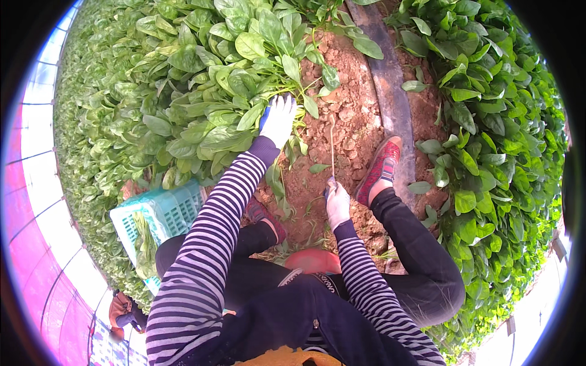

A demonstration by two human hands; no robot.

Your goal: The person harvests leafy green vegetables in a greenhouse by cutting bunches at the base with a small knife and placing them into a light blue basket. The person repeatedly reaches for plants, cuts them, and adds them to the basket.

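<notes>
My left hand (279, 120), in a white and blue work glove, reaches into the leafy green plants (224, 87), which look like spinach. It is on the stems at the bed's edge, its fingertips partly among them, so its grip is unclear. Lower down, between my feet, my right hand (338, 201) wears the same kind of glove and is closed around the handle of a thin metal tool (332, 146). The tool's long shaft points away from me over the bare soil (341, 100), with a slightly bent tip. Cut or loose leaves (319, 168) lie nearby.
A teal plastic crate (176, 212), lined with plastic and holding some greens, stands at my left. A dark strip (393, 96) runs along the soil beside my right shoe (380, 169). Another leafy bed (485, 119) lies right. Another person (123, 313) is at the lower left.
</notes>
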